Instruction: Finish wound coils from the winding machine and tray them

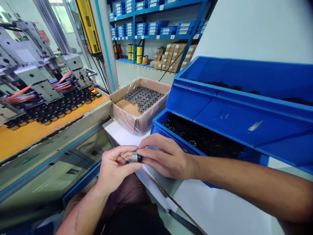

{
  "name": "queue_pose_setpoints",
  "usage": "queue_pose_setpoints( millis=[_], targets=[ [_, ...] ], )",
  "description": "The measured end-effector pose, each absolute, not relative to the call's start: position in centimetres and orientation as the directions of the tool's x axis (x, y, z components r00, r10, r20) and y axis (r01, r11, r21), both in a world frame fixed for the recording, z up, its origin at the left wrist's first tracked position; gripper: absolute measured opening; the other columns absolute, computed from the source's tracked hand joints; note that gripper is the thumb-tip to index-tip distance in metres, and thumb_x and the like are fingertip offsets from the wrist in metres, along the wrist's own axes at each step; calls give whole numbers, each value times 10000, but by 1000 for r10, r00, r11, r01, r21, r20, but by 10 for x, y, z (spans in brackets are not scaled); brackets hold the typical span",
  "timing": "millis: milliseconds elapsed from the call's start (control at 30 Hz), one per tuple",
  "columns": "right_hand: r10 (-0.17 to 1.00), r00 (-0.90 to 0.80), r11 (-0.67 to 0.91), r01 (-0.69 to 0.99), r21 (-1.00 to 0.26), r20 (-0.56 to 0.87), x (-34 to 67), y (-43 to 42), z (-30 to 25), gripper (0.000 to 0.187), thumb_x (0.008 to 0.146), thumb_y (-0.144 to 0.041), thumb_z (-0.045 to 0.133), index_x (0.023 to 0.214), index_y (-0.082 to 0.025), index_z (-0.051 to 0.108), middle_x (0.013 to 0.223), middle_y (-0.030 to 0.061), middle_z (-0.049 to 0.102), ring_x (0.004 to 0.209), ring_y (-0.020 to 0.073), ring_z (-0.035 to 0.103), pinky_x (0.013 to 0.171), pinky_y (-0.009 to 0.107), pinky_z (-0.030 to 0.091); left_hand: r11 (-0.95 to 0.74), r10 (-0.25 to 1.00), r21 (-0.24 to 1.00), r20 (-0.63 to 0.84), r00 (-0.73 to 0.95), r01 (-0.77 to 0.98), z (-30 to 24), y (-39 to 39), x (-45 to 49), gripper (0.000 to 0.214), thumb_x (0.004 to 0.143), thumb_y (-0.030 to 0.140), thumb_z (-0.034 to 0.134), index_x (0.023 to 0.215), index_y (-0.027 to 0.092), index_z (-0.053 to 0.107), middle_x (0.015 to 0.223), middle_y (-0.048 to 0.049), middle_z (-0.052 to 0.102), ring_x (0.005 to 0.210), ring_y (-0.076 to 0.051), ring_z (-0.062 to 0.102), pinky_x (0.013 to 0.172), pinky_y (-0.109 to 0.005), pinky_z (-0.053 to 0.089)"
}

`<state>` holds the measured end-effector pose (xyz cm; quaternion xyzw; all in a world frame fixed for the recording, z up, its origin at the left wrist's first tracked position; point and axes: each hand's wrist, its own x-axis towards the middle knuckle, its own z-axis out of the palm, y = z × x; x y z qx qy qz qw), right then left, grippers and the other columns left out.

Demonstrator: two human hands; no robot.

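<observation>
A small ribbed silver metal core with a black plastic end piece (135,157), like a motor stator core, is held between my two hands above the edge of the white table. My left hand (114,168) is closed around its left side, thumb below and fingers behind. From the right, my right hand (168,158) pinches the black end with its fingertips. The fingers partly hide the black end. Just behind my right hand, a lower blue bin (158,125) holds many black parts, some ring-shaped.
An upper blue bin (220,101) leans over the lower one at right. A plastic-lined carton (127,122) with rows of similar cores stands ahead. At left, a machine (31,76) sits over an orange worktop (58,130) bearing many black-topped parts. Blue shelving (156,37) stands behind.
</observation>
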<state>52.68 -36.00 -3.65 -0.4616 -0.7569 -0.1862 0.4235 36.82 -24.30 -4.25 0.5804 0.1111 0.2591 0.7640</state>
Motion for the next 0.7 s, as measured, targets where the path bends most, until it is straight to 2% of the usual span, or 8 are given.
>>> queue_pose_setpoints(
  millis=[200, 433, 533, 633, 700],
  targets=[
    [544, -221, 511, 852, -111, 810, 527, -361, -36, 260, 905, -128, 621, 1157, -93, 564, 1031, 147, 639, 945, 194, 618, 767, 356, 591, 215, 498, 935, 144, 855, -282, -44, -243, 367, 403, 632, -11, 822, 953, 231, 794, 796, 0, 794, 705, -81, 726, 660, -96, 558],
    [543, -226, 512, 852, -106, 809, 527, -361, -38, 241, 895, -116, 633, 1129, -83, 586, 1024, 146, 646, 940, 196, 620, 763, 364, 586, 234, 487, 928, 145, 861, -288, -46, -243, 368, 415, 645, -12, 819, 968, 247, 791, 830, 7, 802, 737, -82, 738, 676, -89, 560],
    [542, -227, 496, 864, -90, 809, 527, -361, -37, 209, 904, -134, 631, 1106, -85, 605, 1000, 137, 650, 914, 192, 618, 752, 363, 584, 254, 481, 927, 127, 867, -276, -49, -242, 367, 426, 642, -1, 827, 982, 253, 789, 878, -3, 807, 777, -106, 753, 716, -120, 581],
    [548, -236, 463, 885, -56, 802, 527, -362, -35, 189, 911, -167, 633, 1082, -88, 620, 966, 127, 653, 879, 185, 612, 734, 351, 581, 270, 465, 928, 110, 879, -258, -52, -241, 366, 427, 634, 5, 836, 987, 242, 790, 901, -18, 807, 812, -135, 762, 764, -159, 597],
    [538, -285, 449, 893, 16, 793, 528, -363, -33, 182, 915, -177, 625, 1074, -88, 631, 928, 112, 650, 857, 182, 605, 716, 338, 578, 276, 451, 930, 97, 887, -242, -51, -240, 366, 418, 628, -2, 837, 974, 228, 793, 877, -22, 808, 797, -139, 764, 762, -164, 600]
  ],
)
